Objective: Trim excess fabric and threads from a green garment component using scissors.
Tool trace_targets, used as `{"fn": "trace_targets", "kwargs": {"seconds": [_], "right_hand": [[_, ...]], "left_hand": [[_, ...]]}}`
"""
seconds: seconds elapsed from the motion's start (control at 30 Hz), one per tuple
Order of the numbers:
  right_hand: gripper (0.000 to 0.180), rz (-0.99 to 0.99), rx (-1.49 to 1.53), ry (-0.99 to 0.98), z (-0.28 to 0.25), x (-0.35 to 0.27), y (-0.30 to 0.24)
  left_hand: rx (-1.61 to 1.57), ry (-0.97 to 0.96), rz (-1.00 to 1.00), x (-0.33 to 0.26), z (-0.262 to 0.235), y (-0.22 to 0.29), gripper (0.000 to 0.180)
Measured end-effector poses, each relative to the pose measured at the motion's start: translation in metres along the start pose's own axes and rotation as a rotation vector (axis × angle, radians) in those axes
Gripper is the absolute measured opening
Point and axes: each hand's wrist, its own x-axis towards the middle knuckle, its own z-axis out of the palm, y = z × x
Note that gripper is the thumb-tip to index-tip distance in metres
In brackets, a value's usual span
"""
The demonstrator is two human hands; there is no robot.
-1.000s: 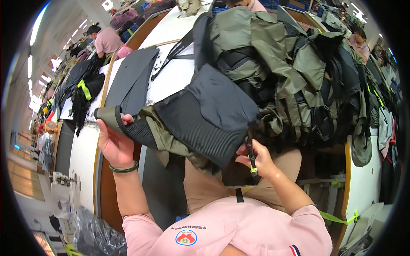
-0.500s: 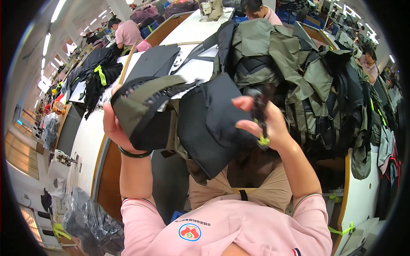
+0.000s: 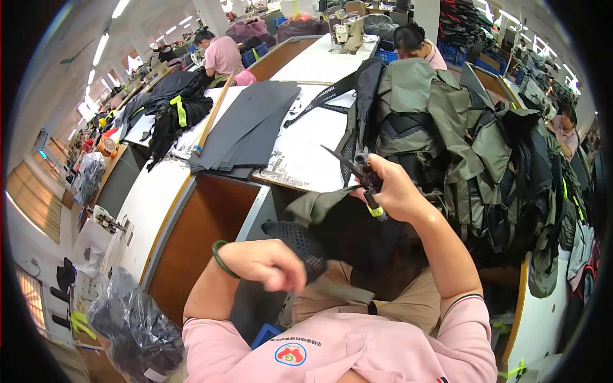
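Observation:
My right hand (image 3: 399, 191) is closed around a dark pointed tool (image 3: 350, 165) that looks like thread snips, with a yellow-green band near its lower end. Over my lap, my left hand (image 3: 265, 265) is bent downward, its fingertips smeared by motion; whether they grip anything does not show. Between my hands hangs a bag piece of black fabric (image 3: 364, 233), with an olive panel (image 3: 317, 205) and black mesh (image 3: 297, 246). Its lower part sinks into shadow between my knees.
Flat dark grey sheets (image 3: 239, 131) lie stacked on the white table (image 3: 313, 143) ahead. Olive and black backpacks (image 3: 440, 127) are heaped at the right. A brown open compartment (image 3: 198, 230) is at the left. A sewing machine (image 3: 348, 32) and co-workers are farther off.
The olive and black bag piece, earlier raised in my left hand, has dropped toward my lap. My left hand has moved down and right. The tool in my right hand now shows clearly.

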Motion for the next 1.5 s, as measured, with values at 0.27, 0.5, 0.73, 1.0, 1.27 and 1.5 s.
{"fn": "trace_targets", "kwargs": {"seconds": [0.27,0.5,0.73,1.0,1.27,1.5], "right_hand": [[0.026,-0.103,0.051,-0.110,0.091,-0.067,-0.010],[0.026,-0.017,0.158,-0.229,0.136,-0.105,0.004],[0.023,0.290,0.317,-0.130,0.103,-0.107,0.019],[0.022,0.311,0.542,-0.023,0.135,-0.131,0.069],[0.050,-0.156,0.088,0.062,0.165,-0.087,0.092],[0.037,-0.306,-0.118,0.256,0.188,-0.052,0.103]], "left_hand": [[-0.980,0.798,-0.191,0.045,0.037,-0.090,0.061],[-0.822,0.861,-0.253,0.049,0.041,-0.130,0.027],[-0.621,1.431,0.401,0.016,0.001,-0.114,0.021],[-1.017,1.409,0.490,-0.033,-0.012,-0.132,0.039],[-0.799,1.618,0.317,-0.026,0.009,-0.132,0.033],[-0.625,1.547,0.319,-0.030,0.013,-0.132,0.035]]}}
